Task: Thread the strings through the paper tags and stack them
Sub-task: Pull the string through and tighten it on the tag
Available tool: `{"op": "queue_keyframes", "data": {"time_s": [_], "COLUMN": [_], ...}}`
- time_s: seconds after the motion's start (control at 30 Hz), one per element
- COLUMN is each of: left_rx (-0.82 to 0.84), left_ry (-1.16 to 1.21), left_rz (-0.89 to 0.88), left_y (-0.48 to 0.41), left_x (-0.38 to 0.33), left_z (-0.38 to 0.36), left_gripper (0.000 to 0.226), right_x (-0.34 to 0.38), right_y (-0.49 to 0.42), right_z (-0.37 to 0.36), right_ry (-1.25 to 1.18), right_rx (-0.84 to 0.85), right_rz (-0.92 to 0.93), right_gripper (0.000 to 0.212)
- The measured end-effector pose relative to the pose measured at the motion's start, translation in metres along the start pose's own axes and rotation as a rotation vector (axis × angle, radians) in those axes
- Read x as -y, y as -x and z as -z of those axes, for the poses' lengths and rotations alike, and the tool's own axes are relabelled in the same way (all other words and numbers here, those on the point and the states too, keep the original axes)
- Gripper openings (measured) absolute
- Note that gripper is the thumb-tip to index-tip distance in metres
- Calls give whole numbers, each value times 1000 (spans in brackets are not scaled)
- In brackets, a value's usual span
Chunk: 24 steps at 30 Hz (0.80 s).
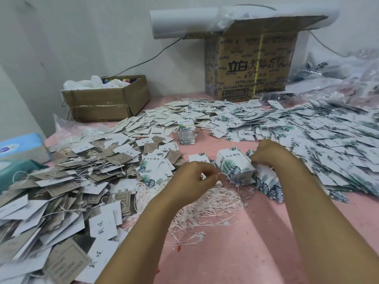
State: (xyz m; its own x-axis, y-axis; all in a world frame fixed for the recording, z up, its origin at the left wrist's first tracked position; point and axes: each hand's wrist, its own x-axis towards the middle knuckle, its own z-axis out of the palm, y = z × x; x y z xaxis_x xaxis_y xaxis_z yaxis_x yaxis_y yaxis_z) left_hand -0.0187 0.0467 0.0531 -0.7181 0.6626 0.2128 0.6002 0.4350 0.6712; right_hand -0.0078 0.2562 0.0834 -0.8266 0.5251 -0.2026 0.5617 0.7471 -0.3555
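A thick stack of white paper tags with green leaf prints (235,167) sits in the middle of the pink table (256,242). My right hand (266,152) grips the stack at its right edge. My left hand (194,177) pinches a thin white string (222,174) at the stack's near left corner. A loose tangle of white strings (205,210) lies just below both hands. A banded bundle of tags (186,133) stands farther back.
Loose leaf-print tags (328,140) cover the right side, and grey and white strung tags (61,191) heap on the left. An open carton (106,99), a tall printed box (252,64) and a tissue pack (20,146) stand around the edges.
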Motion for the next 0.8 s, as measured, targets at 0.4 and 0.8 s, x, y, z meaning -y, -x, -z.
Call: {"op": "queue_keyframes", "data": {"time_s": [0.4, 0.8], "left_rx": [-36, -86], "left_ry": [41, 43], "left_rz": [43, 75], "left_y": [0, 0], "left_x": [-2, -2], "left_z": [3, 6], "left_gripper": [28, 17], "right_x": [3, 3], "right_y": [-2, 0], "right_z": [-2, -3], "right_ry": [-89, -47], "right_rx": [-96, -202], "right_rz": [72, 82], "right_gripper": [41, 33]}}
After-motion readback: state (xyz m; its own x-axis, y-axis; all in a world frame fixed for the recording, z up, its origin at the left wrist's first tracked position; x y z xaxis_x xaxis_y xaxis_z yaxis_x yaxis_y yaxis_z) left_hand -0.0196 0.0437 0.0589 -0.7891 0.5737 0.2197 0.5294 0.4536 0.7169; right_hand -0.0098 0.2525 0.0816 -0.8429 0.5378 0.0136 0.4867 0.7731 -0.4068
